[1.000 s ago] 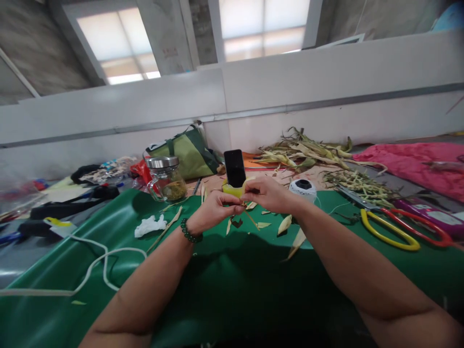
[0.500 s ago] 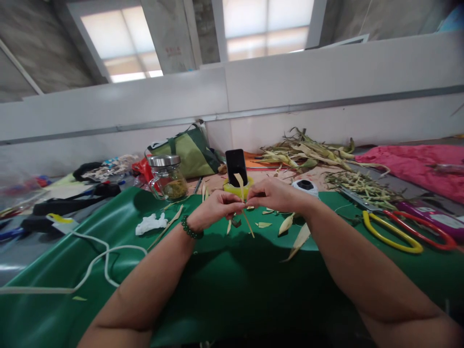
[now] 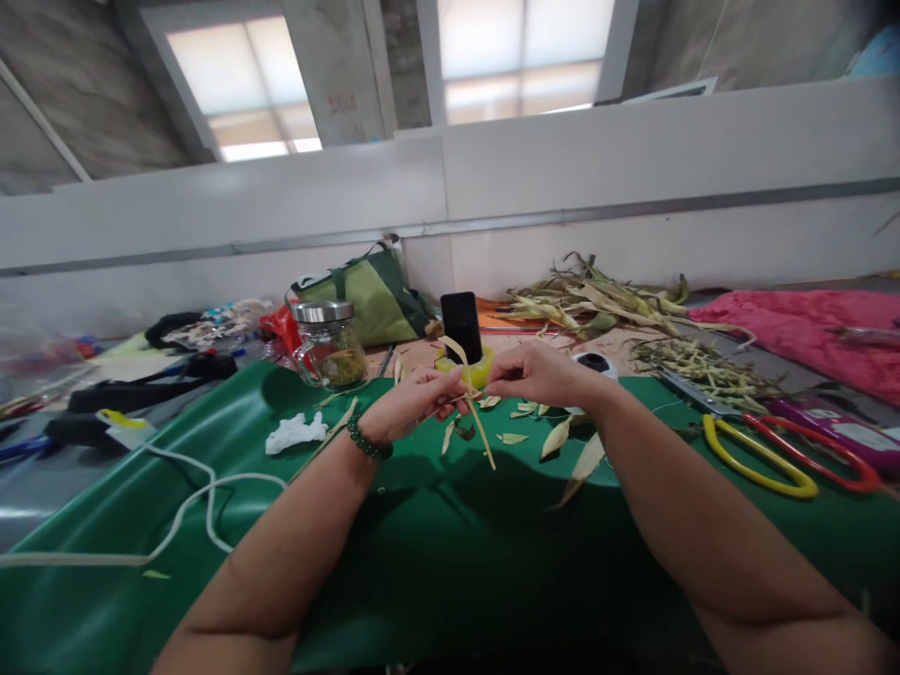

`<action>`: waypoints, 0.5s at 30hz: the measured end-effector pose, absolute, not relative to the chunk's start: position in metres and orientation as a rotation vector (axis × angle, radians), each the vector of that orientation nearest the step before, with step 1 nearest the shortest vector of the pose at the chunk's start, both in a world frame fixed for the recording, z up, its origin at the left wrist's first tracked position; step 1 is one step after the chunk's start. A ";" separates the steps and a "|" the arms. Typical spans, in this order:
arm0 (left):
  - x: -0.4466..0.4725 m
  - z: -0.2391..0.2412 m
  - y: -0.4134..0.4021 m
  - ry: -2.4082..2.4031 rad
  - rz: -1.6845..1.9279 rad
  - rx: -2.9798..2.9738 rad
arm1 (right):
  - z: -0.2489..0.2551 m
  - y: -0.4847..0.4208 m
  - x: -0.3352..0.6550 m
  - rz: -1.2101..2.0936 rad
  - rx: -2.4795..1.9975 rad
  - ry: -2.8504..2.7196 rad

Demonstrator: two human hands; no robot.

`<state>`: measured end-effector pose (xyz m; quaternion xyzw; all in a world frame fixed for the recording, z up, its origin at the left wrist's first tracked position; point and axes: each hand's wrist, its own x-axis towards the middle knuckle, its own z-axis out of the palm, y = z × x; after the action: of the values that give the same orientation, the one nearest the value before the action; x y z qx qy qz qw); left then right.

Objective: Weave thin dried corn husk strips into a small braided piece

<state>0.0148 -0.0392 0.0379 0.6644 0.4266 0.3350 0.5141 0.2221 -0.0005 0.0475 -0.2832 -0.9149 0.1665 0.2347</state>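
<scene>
a pale strip between two hands. the pale husk strip (image 3: pixel 481 436) lay in front of me, at the tips of my left hand (image 3: pixel 414 408), whose thumb and fingers were pinched on it near its middle. its long axis ran steeply across the line joining my hands: the lower tail sloped down and slightly rightward, while the upper end bent over to the left, above my left fingertips. my right hand (image 3: pixel 538 377) was poised just to the right of the strip, so the left was the nearer of the two, and only a narrow gap parted them. the fingertips being small and blurred, i could not tell whether the right was closed on anything. directly beyond my hands stood the phone (image 3: pixel 460 326), with a yellow ring (image 3: pixel 481 374) at its foot. loose husk pieces (image 3: pixel 555 437) lay below my right hand on the green mat (image 3: pixel 436 572).
</scene>
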 end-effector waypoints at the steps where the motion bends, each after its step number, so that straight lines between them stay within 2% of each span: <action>1: 0.015 0.037 -0.039 1.047 0.809 1.605 | 0.048 -0.002 0.221 0.451 -0.773 -2.506; 10: 0.014 0.040 -0.040 1.117 0.832 1.762 | 0.047 0.000 0.224 0.456 -0.687 -2.496; 15: 0.011 0.038 -0.035 1.095 1.004 1.370 | 0.053 0.005 0.234 0.174 -0.744 -1.922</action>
<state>0.0113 -0.0346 0.0385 0.5741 0.4590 0.4209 0.5316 0.2339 0.0046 0.0526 -0.3090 -0.7986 0.0725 0.5114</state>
